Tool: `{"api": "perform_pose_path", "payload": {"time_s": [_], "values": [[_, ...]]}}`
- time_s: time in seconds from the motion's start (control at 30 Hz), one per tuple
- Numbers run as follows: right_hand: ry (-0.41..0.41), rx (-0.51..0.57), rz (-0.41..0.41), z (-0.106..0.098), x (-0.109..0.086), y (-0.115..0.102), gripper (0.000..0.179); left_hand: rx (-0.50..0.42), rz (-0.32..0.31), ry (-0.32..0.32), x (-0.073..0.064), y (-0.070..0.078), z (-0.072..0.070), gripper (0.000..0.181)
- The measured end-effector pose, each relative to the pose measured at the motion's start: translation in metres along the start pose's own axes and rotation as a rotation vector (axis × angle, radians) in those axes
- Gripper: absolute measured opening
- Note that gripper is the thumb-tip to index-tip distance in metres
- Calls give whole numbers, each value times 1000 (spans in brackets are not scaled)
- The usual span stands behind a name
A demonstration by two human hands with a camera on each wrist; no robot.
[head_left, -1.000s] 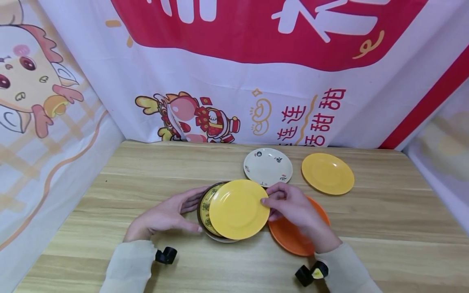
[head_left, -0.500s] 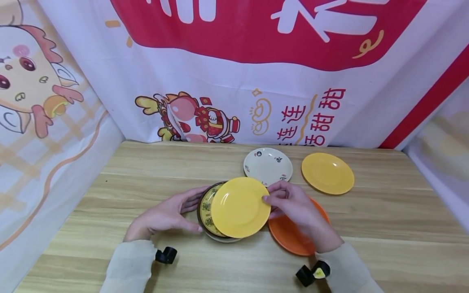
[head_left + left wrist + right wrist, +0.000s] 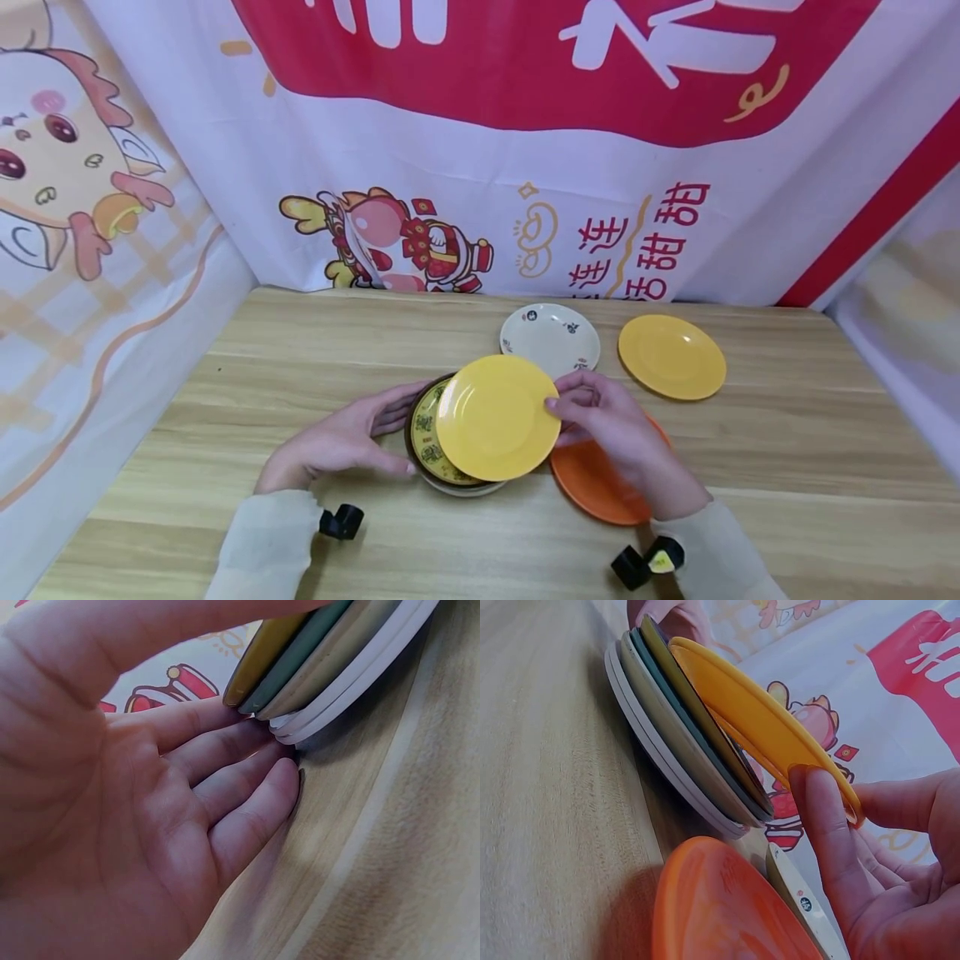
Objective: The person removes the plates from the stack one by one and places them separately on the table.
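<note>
My right hand (image 3: 611, 421) pinches a yellow plate (image 3: 498, 417) by its right rim, thumb on top and fingers beneath. The right wrist view shows this plate (image 3: 769, 720) tilted, its near side raised off a stack of plates (image 3: 682, 735). On top of that stack is a plate with a dark rim and a yellow patterned face (image 3: 429, 446), partly covered by the yellow one. Below it come green, beige and white plates (image 3: 352, 682). My left hand (image 3: 356, 437) stays at the stack's left side, fingers extended, fingertips right at the rims.
An orange plate (image 3: 592, 492) lies partly under my right hand. Behind the stack is a white plate (image 3: 551, 333) with small dark motifs, and a second yellow plate (image 3: 671, 357) lies at the back right. Printed cloth (image 3: 480, 150) hangs along the table's far edge.
The yellow plate in my right hand has shifted slightly right and away from me, rising and uncovering more of the patterned plate. My left hand has stayed in place.
</note>
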State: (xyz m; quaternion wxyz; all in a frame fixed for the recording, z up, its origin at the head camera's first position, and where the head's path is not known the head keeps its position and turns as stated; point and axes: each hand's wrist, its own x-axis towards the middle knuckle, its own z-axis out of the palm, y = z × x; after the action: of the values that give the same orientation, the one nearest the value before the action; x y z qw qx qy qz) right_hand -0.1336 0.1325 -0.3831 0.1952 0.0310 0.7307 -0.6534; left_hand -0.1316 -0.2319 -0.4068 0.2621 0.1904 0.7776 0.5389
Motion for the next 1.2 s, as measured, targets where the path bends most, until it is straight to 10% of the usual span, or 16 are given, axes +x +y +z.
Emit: {"api": "perform_pose_path", "payload": {"time_s": [1.2], "values": [[101,112,27,-75,-27,27,29,10,-14,12,-1,0,0,110]]}}
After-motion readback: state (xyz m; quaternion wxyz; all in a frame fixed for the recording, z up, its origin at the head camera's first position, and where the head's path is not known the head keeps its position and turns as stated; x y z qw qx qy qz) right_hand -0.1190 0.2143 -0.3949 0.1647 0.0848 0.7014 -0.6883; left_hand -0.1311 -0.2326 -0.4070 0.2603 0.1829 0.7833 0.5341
